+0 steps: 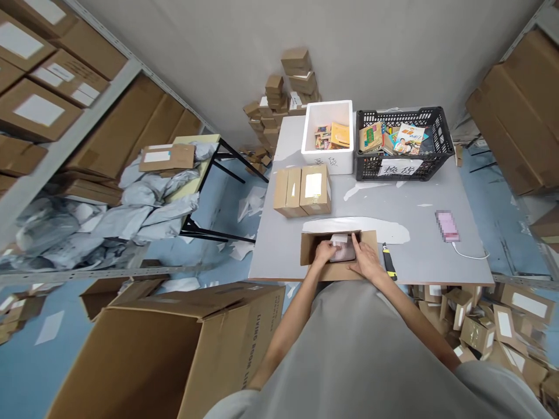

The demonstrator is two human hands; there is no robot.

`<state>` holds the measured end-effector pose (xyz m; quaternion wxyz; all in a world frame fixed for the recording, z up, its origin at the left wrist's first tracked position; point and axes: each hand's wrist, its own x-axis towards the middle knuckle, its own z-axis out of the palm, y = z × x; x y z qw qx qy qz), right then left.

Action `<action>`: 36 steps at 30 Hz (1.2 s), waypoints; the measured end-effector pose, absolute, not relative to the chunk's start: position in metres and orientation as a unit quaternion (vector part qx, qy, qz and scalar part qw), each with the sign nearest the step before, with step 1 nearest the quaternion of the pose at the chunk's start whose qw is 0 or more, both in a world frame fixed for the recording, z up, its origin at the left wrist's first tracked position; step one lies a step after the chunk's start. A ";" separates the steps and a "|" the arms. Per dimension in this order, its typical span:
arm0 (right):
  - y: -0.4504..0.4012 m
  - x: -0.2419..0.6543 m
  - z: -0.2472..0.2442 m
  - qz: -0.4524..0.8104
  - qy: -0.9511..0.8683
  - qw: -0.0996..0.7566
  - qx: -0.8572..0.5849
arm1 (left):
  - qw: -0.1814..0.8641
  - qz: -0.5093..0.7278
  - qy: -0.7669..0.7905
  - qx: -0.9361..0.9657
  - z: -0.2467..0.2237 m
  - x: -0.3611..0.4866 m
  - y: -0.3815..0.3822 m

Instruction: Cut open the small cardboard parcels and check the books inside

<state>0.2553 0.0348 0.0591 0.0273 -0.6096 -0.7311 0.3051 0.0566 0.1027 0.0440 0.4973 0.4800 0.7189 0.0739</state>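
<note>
An open cardboard box (339, 272) sits at the table's front edge, its flaps spread. Inside it is a pale wrapped package (345, 249). My left hand (325, 252) reaches over the box's left side and pinches the package's left edge between thumb and fingers. At the right side, my right hand (365, 259) has its fingers apart, the index finger pointing up beside the package and the thumb near the front flap. A black and yellow utility knife (388, 262) lies just right of the box.
Two closed boxes (302, 191), a white foam bin (328, 156) and a black crate (400, 170) of booklets stand on the grey table (441, 267). A phone (448, 226) with a cable lies right. A large open carton (236, 349) stands left of my body.
</note>
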 end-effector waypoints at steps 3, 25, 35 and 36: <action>0.034 0.259 0.061 0.329 -0.716 0.074 -0.612 | 0.492 0.123 0.723 0.469 0.063 0.039 0.095; 0.038 0.227 0.176 0.639 -0.303 0.525 -0.474 | 0.644 0.525 0.505 0.232 0.156 0.047 0.005; 0.039 0.266 0.189 0.615 -0.313 0.544 -0.477 | 0.344 0.505 0.686 0.395 0.181 0.015 0.014; 0.039 0.268 0.190 0.619 -0.309 0.544 -0.474 | 0.275 0.509 0.690 0.435 0.191 0.015 0.012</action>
